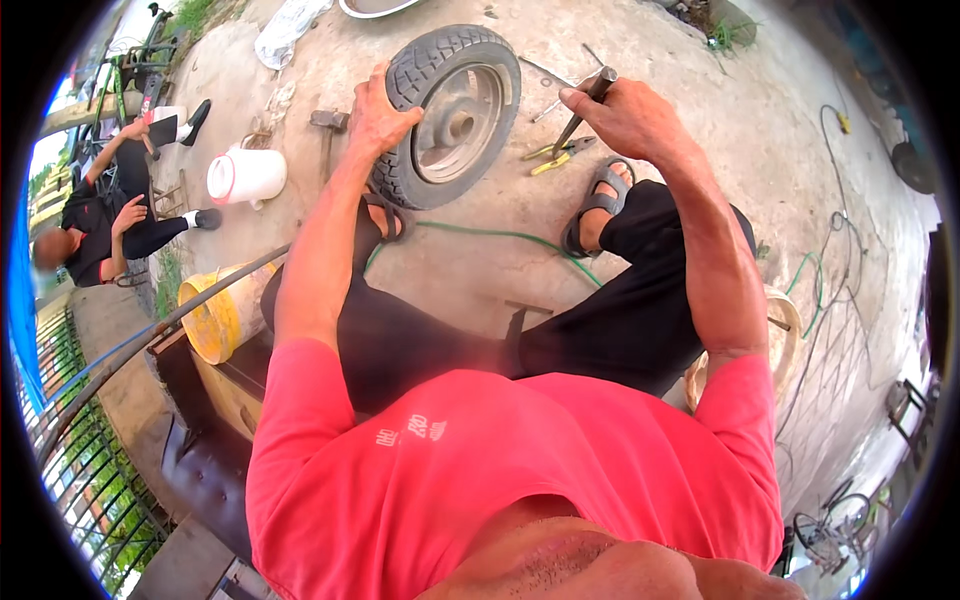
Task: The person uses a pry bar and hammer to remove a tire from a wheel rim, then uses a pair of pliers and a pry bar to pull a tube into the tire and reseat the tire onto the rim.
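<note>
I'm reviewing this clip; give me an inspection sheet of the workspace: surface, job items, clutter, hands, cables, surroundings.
Surface: concrete floor, stained.
Job items: wheel, on edge and tilted; dark tool, kind unclear.
Clutter: pliers, hammer and white bucket on the floor; yellow bucket at left.
Hands: left hand grips the wheel's edge; right hand is closed round the tool.
Cables: green line between the feet, hose or cord unclear; dark cord at right.
Surroundings: another person at far left; fence at lower left.
</note>
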